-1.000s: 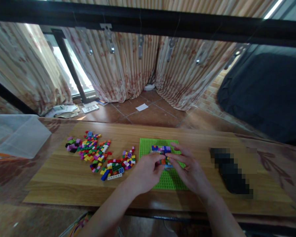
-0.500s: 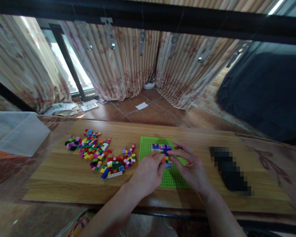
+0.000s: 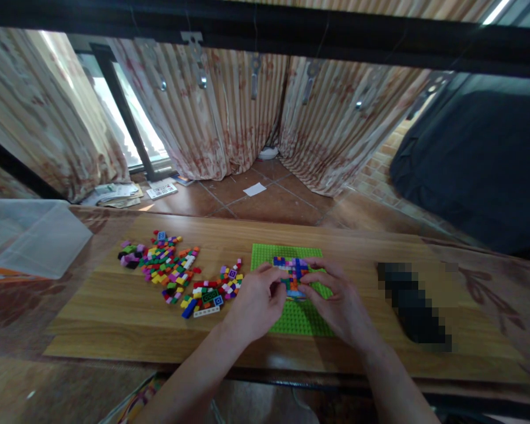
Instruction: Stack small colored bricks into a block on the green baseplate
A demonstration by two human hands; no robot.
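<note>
A small build of toy building bricks (image 3: 297,271), in blue, purple, orange and other colours, stands on a green studded baseplate (image 3: 265,252). My left hand (image 3: 259,300) is closed at the build's left side, its thumb and fingers curled against the bricks. From the right, my right hand (image 3: 338,297) grips the build's edge between thumb and bent fingers. My fingers hide parts of the build's sides.
Left of the baseplate lies a loose pile of coloured bricks (image 3: 168,265). A clear plastic bin (image 3: 35,235) stands at the far left. To the right is a dark, pixelated object (image 3: 410,303) on the wooden table (image 3: 128,335).
My left hand has drawn back slightly to the left, uncovering more of the build. My right hand's fingers have come down and closed in on its right side.
</note>
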